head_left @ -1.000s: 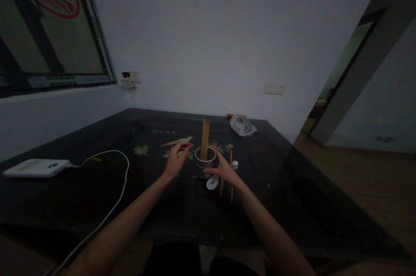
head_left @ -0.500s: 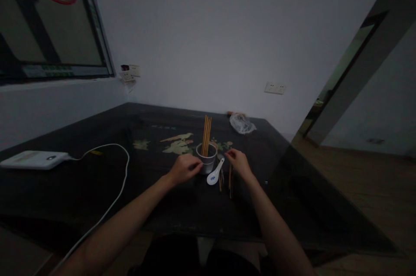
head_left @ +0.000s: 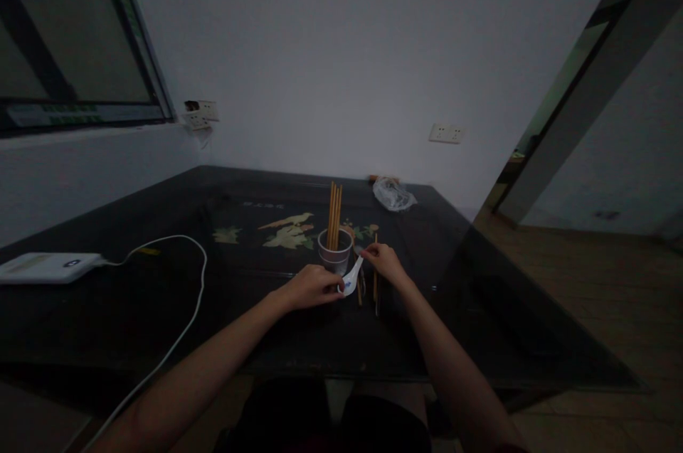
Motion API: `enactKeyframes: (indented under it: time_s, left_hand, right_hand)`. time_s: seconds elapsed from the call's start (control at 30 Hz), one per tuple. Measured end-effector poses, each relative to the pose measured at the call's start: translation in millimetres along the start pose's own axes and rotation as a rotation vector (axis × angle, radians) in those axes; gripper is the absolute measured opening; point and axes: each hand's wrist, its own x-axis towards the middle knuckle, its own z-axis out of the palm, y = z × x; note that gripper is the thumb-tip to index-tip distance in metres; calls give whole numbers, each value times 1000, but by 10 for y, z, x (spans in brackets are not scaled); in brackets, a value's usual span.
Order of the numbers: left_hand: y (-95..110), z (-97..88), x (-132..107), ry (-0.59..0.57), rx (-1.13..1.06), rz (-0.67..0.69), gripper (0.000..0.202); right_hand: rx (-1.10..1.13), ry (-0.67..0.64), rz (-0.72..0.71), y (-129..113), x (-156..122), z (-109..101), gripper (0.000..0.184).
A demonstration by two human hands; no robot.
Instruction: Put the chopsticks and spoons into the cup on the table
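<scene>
Head view, sole vantage: from where I stand, the change concerns the white spoon [head_left: 351,284]. A second ago the right hand [head_left: 385,262] was at the grey cup [head_left: 335,262], and the left hand [head_left: 316,287] was spread beside it. Half a second ago the right hand had left the cup, and neither hand appeared to grip the spoon. Now both hands are at the spoon, which lies between them in front of the cup. Left hand: narrow, fingertips against the left edge of the bowl. Right hand: narrow, fingertips closed together at the end of the handle, apparently in contact with it; whether the pinch is firm, I cannot tell. Whether the spoon is clear of the bench [head_left: 299,343] cannot be confirmed either. Unchanged: the cup stands upright, with a bundle of chopsticks [head_left: 334,215] in it leaning slightly. Loose sticks [head_left: 376,284] lie on the bench just right of the spoon, under and below the right hand. Meaning for the work in hand: attention appears to have passed from the cup to the spoon, and handling of the spoon, judged by the two-ended contact, has begun
</scene>
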Motion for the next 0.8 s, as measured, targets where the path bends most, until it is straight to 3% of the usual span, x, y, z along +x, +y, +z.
enactKeyframes:
  time_s: [0.27,0.47,0.8]
  left_hand:
    - [-2,-21,1,-98,6,-56,15]
    - [-34,38,7,-99,40,-65,13]
    - [26,21,16,-97,-6,-54,13]
  right_hand:
    - [16,18,-28,24,5,88,23]
    - [73,43,-22,13,18,124,18]
    - [607,-82,70,-93,-17,39,18]
